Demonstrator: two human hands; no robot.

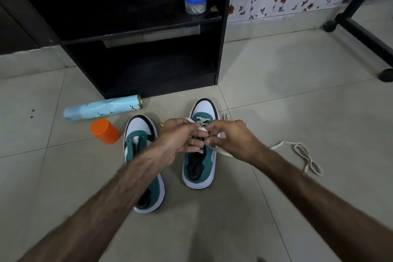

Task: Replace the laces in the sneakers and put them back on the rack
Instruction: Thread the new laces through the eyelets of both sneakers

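Lace (221, 151) in both our hands, left hand (180, 140) and right hand (231, 140) pinching it over right sneaker (200, 164), near rack (148, 66). Left sneaker (144, 166) beside, bare. We poke tip straight through hole, pull snug, keep flat.

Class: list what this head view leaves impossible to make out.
- Right sneaker eyelets: hidden by both hands, left hand, right hand.
- Left sneaker heel: covered by the left forearm.
- Rack interior: too dark.
- Blue-lidded jar contents: too small.
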